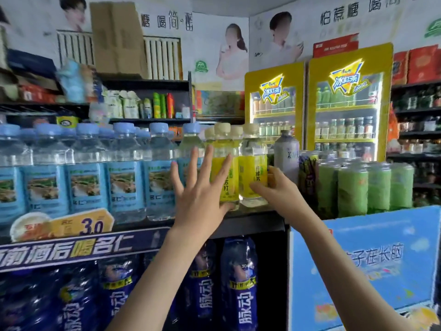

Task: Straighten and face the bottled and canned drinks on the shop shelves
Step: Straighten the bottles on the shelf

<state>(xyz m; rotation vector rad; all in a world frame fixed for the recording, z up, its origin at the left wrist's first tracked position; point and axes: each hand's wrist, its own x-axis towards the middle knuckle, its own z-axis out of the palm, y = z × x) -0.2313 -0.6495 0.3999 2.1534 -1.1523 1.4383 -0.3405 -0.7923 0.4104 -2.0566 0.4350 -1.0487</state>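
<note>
Right of the seemingly faced blue-labelled plastic water bottles, my right hand grips a yellow-labelled clear plastic bottle not yet squared, left hand splayed open.

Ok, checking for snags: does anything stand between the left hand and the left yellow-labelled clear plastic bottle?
Nothing visible does. The left hand is spread directly before the left yellow-labelled clear plastic bottle; the right hand grips the right yellow-labelled bottle beside it.
</note>
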